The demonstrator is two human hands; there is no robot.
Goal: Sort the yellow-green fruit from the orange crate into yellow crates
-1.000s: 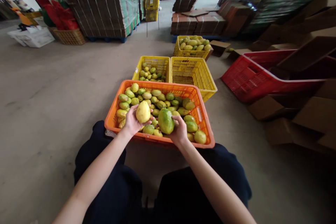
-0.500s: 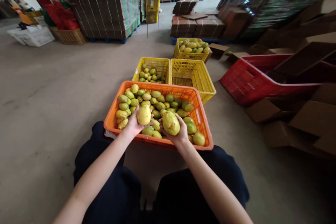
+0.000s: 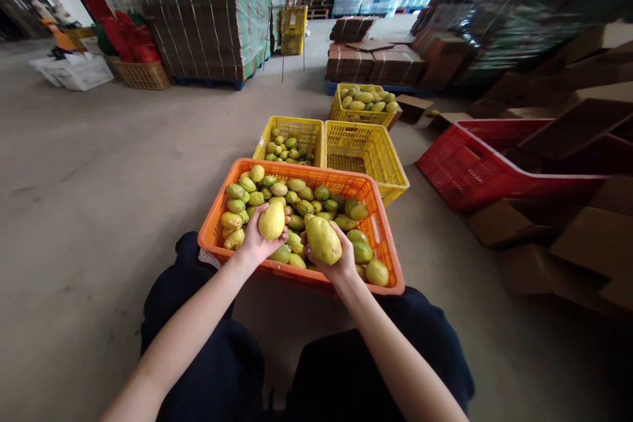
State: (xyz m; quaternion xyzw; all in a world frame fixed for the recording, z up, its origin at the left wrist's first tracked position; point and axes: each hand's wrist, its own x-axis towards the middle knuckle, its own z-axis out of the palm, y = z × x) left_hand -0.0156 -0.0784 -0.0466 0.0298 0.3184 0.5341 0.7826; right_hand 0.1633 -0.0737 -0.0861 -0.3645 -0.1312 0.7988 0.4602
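Fruit [image 3: 324,241] clasped by right-hand fingers [image 3: 345,239] now shows yellow, where earlier green showed.

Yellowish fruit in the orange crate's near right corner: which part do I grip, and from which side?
From above, I'd say, around the rounded middle of the yellowish fruit: its top shows uncovered, while the orange crate hems its right and near sides and a green fruit lies just beyond. The right hand is nearer but holds a lumpy yellow fruit.
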